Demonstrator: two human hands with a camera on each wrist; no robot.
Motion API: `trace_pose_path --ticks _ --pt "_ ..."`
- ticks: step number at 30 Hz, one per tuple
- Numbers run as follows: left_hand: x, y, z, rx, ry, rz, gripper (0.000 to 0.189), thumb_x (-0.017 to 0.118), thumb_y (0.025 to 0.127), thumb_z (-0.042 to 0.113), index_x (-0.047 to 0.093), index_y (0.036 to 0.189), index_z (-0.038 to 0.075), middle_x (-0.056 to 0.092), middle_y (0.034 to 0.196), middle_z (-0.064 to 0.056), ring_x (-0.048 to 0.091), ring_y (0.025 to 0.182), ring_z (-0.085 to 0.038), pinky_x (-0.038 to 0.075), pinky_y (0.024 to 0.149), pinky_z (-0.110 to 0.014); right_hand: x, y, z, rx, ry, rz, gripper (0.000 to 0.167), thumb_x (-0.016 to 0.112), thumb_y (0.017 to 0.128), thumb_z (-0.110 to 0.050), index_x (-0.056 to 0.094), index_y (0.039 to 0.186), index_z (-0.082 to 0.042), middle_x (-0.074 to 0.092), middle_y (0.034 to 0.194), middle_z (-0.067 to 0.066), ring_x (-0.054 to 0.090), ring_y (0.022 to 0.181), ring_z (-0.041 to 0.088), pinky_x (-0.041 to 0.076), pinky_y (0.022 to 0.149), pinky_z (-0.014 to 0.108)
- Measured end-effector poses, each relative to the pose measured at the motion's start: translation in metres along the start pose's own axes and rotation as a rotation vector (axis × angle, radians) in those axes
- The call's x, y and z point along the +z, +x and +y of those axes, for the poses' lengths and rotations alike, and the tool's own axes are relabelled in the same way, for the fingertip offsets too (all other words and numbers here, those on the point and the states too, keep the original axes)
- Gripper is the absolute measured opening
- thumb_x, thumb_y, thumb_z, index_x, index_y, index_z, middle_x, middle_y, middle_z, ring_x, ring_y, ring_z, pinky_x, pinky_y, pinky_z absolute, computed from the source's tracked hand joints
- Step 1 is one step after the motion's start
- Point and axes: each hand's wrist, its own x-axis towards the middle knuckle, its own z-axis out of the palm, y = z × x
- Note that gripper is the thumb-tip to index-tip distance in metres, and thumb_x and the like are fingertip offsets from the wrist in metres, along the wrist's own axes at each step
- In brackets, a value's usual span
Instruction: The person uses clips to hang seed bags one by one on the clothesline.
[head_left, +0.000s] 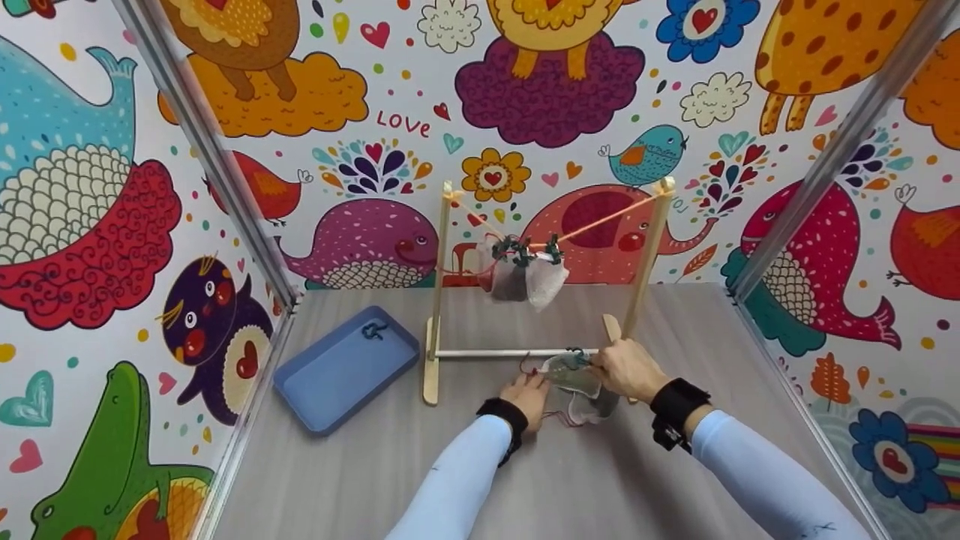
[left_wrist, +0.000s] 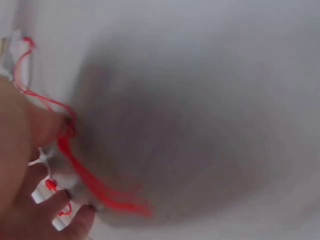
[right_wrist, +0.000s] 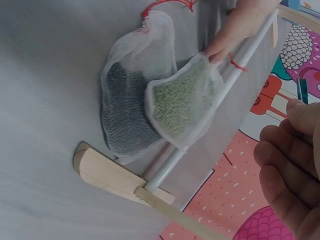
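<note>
A small white mesh bag with green filling (right_wrist: 177, 102) has its gathered top pinched by the fingers of my left hand (head_left: 525, 397). Red string and a red tassel (left_wrist: 90, 182) trail by that thumb in the left wrist view. Under the green bag, a larger mesh bag with dark filling (right_wrist: 131, 102) lies on the table and is partly covered. My right hand (head_left: 631, 372) is above the bags, at their right. Between its thumb and fingers it holds a small dark green clip (right_wrist: 302, 91); the other fingers are curled.
A wooden stand has two posts (head_left: 646, 262), a white bottom rod (head_left: 495, 353) and a sagging orange cord (head_left: 611, 220). Several mesh bags (head_left: 546, 283) hang from the cord by dark clips (head_left: 517, 251). At left, a blue tray (head_left: 330, 375) contains dark clips (head_left: 374, 330).
</note>
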Motion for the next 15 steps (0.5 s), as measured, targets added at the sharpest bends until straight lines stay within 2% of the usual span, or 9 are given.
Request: trace_pose_path --ticks 4,6,8,9,11,12,13,15 --pt "0.013 0.006 -0.007 -0.023 0.014 0.091 0.057 0.082 0.098 0.030 0.068 0.151 0.017 0.066 0.154 -0.004 0.064 0.139 -0.029 0.066 0.101 -0.046 0.002 0.001 -0.002 -0.001 -0.003 -0.004 0.026 0.092 0.088 -0.004 0.073 0.072 -0.010 0.066 0.061 -0.003 0.043 0.055 -0.002 0.037 0.049 0.019" --pt "0.014 0.006 -0.009 -0.040 0.000 0.100 0.047 0.082 0.098 0.029 0.074 0.142 0.014 0.069 0.147 -0.008 0.067 0.132 -0.029 0.067 0.095 -0.044 0.003 0.003 -0.004 0.005 0.013 -0.019 0.023 0.092 0.089 -0.004 0.075 0.073 -0.009 0.069 0.062 -0.002 0.045 0.055 -0.002 0.039 0.049 0.019" --pt "0.021 0.008 -0.013 -0.057 -0.019 0.144 0.032 0.080 0.098 0.024 0.080 0.128 0.011 0.073 0.139 -0.011 0.070 0.123 -0.030 0.068 0.089 -0.046 0.005 0.004 -0.006 0.012 0.034 -0.043 0.023 0.091 0.091 -0.005 0.076 0.074 -0.009 0.070 0.063 -0.002 0.046 0.055 -0.003 0.040 0.050 0.018" --pt "0.019 0.005 -0.013 -0.071 -0.033 0.158 0.025 0.081 0.098 0.022 0.083 0.121 0.010 0.074 0.134 -0.012 0.071 0.119 -0.030 0.068 0.086 -0.046 0.006 0.005 -0.007 0.020 0.048 -0.057 0.023 0.090 0.091 -0.004 0.076 0.074 -0.009 0.069 0.063 -0.003 0.046 0.055 -0.004 0.039 0.050 0.017" --pt "0.028 0.007 -0.016 -0.105 -0.052 0.237 0.011 0.081 0.095 0.017 0.084 0.104 0.011 0.074 0.124 -0.014 0.071 0.111 -0.031 0.068 0.078 -0.046 0.007 0.006 -0.009 0.028 0.059 -0.075 0.027 0.089 0.092 -0.004 0.073 0.071 -0.011 0.065 0.060 -0.005 0.043 0.055 -0.005 0.036 0.050 0.015" --pt "0.027 0.003 -0.017 -0.119 -0.071 0.278 0.005 0.081 0.095 0.014 0.084 0.098 0.011 0.074 0.121 -0.015 0.071 0.108 -0.033 0.068 0.076 -0.047 0.008 0.006 -0.010 0.030 0.058 -0.079 0.030 0.089 0.092 -0.004 0.071 0.070 -0.012 0.062 0.059 -0.006 0.041 0.055 -0.005 0.034 0.051 0.015" --pt "0.036 0.005 -0.021 -0.129 -0.069 0.329 0.004 0.081 0.094 0.015 0.084 0.094 0.012 0.073 0.120 -0.015 0.070 0.108 -0.033 0.067 0.074 -0.048 0.009 0.007 -0.011 0.033 0.058 -0.080 0.031 0.089 0.092 -0.003 0.070 0.069 -0.012 0.060 0.059 -0.007 0.039 0.055 -0.005 0.033 0.051 0.015" --pt "0.025 -0.004 -0.020 -0.176 -0.076 0.335 0.005 0.084 0.092 0.015 0.083 0.094 0.010 0.073 0.116 -0.016 0.069 0.107 -0.033 0.068 0.075 -0.047 0.010 0.007 -0.012 0.035 0.061 -0.075 0.033 0.089 0.091 -0.001 0.068 0.067 -0.012 0.056 0.058 -0.008 0.037 0.055 -0.005 0.031 0.051 0.015"
